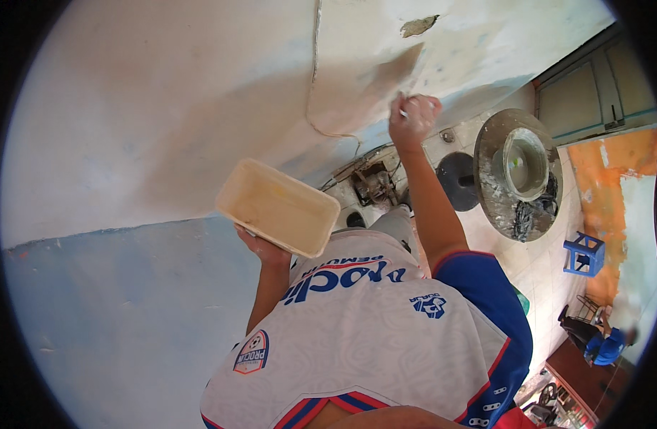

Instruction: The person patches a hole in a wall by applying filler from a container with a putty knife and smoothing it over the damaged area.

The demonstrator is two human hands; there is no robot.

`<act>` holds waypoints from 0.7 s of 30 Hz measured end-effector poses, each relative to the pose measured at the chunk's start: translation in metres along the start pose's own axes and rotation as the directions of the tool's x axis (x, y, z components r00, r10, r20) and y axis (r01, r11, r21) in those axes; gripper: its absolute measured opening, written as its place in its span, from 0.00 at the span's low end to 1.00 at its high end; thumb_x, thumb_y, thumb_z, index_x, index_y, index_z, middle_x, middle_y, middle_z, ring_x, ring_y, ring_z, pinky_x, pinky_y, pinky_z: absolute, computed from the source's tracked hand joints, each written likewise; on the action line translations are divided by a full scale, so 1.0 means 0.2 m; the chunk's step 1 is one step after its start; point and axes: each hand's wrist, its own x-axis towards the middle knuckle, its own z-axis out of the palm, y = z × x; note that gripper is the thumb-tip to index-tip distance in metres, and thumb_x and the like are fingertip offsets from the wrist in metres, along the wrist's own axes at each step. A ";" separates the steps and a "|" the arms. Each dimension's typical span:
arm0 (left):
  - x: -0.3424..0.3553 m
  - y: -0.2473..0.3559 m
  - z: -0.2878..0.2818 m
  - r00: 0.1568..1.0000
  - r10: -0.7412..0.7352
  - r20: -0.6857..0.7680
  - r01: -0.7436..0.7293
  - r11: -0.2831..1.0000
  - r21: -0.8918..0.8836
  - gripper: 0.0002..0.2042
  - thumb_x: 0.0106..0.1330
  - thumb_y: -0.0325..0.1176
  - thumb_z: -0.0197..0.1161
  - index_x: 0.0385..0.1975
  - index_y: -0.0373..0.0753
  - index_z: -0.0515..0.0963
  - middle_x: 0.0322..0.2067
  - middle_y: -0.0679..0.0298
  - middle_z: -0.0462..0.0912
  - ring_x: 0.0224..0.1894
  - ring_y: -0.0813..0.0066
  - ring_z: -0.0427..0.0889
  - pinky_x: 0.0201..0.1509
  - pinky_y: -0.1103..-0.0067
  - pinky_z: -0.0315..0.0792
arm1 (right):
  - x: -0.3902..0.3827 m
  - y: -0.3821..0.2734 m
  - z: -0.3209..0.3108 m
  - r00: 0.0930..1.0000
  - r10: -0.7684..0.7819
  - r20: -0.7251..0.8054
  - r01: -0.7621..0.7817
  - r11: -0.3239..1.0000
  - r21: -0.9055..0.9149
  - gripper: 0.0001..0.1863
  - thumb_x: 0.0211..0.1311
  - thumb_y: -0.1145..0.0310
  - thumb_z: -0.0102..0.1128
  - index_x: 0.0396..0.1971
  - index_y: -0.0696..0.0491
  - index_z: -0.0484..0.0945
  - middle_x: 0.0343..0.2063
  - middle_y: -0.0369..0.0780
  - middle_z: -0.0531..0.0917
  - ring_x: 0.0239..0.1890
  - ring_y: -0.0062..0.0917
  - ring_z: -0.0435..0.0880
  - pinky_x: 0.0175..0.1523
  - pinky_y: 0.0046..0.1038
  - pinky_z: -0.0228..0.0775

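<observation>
A shallow rectangular beige plastic container (275, 200) is held by my left hand (260, 247), whose fingers are under its lower left side. My right hand (414, 121), smeared with white, is raised close to the painted wall (164, 86). Its fingers are closed round something small and pale, too hidden to name. Just above that hand the wall carries a darker shadow, and higher up shows a chipped patch (419, 26). A thin cable (313, 86) runs down the wall left of the hand.
At right, a dirty round table (493, 214) holds a basin (524, 164) and dark plastic. A dark round object (453, 182) and blue stool (584, 254) stand nearby. Machinery and cables (375, 184) lie by the wall's foot. Another person (604, 347) sits at lower right.
</observation>
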 end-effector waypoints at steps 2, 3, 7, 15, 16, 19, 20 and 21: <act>0.01 -0.01 0.06 1.000 -0.014 0.021 0.014 1.000 -0.012 0.38 0.73 0.69 0.38 0.76 0.51 0.56 0.73 0.64 0.63 0.72 0.57 0.66 0.74 0.60 0.65 | -0.06 -0.04 0.10 0.992 -0.127 -0.014 0.127 0.990 0.064 0.13 0.52 0.78 0.69 0.21 0.49 0.72 0.22 0.36 0.75 0.27 0.29 0.77 0.52 0.46 0.65; 0.00 -0.01 0.15 0.999 0.004 -0.048 -0.008 0.997 -0.082 0.34 0.75 0.65 0.41 0.72 0.49 0.61 0.66 0.63 0.70 0.65 0.59 0.73 0.68 0.61 0.72 | -0.12 -0.10 0.14 0.973 -0.222 0.060 0.214 0.970 0.113 0.12 0.51 0.78 0.69 0.22 0.49 0.72 0.23 0.35 0.76 0.28 0.27 0.78 0.53 0.46 0.65; -0.02 -0.02 0.20 0.987 0.029 -0.156 -0.054 0.986 -0.157 0.31 0.76 0.62 0.44 0.69 0.47 0.65 0.60 0.62 0.77 0.58 0.61 0.80 0.61 0.62 0.78 | -0.31 -0.36 -0.07 0.896 -0.395 0.200 0.293 0.867 0.402 0.10 0.50 0.74 0.66 0.21 0.45 0.73 0.24 0.31 0.76 0.29 0.24 0.78 0.55 0.46 0.63; -0.03 -0.05 -0.02 1.000 0.015 -0.010 -0.016 0.995 -0.098 0.31 0.77 0.63 0.40 0.70 0.49 0.64 0.65 0.65 0.72 0.66 0.61 0.73 0.68 0.63 0.72 | -0.16 0.25 -0.03 0.984 0.135 0.118 -0.114 0.979 -0.170 0.07 0.53 0.75 0.68 0.25 0.50 0.77 0.28 0.36 0.82 0.35 0.29 0.82 0.56 0.43 0.63; -0.03 -0.05 0.01 1.000 0.006 -0.011 -0.007 0.996 -0.093 0.31 0.77 0.63 0.40 0.70 0.49 0.64 0.65 0.65 0.72 0.66 0.61 0.73 0.68 0.63 0.72 | -0.15 0.25 0.04 0.990 0.104 0.100 -0.092 0.988 -0.125 0.07 0.52 0.75 0.68 0.25 0.51 0.77 0.29 0.37 0.82 0.36 0.29 0.82 0.56 0.43 0.63; -0.02 -0.06 0.10 1.000 -0.001 -0.022 0.000 0.998 -0.056 0.32 0.76 0.63 0.40 0.71 0.49 0.64 0.66 0.65 0.71 0.67 0.61 0.72 0.68 0.64 0.71 | -0.26 0.01 0.18 0.969 -0.150 0.196 0.152 0.988 0.007 0.09 0.51 0.74 0.70 0.22 0.49 0.75 0.28 0.37 0.81 0.37 0.30 0.83 0.58 0.45 0.62; -0.02 -0.06 0.11 1.000 -0.001 -0.027 0.000 0.999 -0.045 0.32 0.76 0.64 0.40 0.71 0.49 0.63 0.66 0.65 0.71 0.67 0.61 0.72 0.68 0.64 0.71 | -0.31 -0.11 0.19 0.944 -0.227 0.238 0.200 0.971 0.135 0.10 0.50 0.74 0.70 0.21 0.49 0.74 0.28 0.37 0.81 0.37 0.30 0.83 0.59 0.45 0.62; -0.02 -0.06 0.12 0.998 -0.040 -0.049 0.036 0.997 -0.075 0.33 0.76 0.64 0.40 0.71 0.49 0.63 0.67 0.65 0.71 0.67 0.61 0.72 0.69 0.64 0.70 | -0.37 -0.21 0.14 0.940 -0.243 0.239 0.133 0.908 0.398 0.11 0.51 0.74 0.69 0.20 0.48 0.73 0.27 0.37 0.80 0.38 0.29 0.83 0.59 0.45 0.62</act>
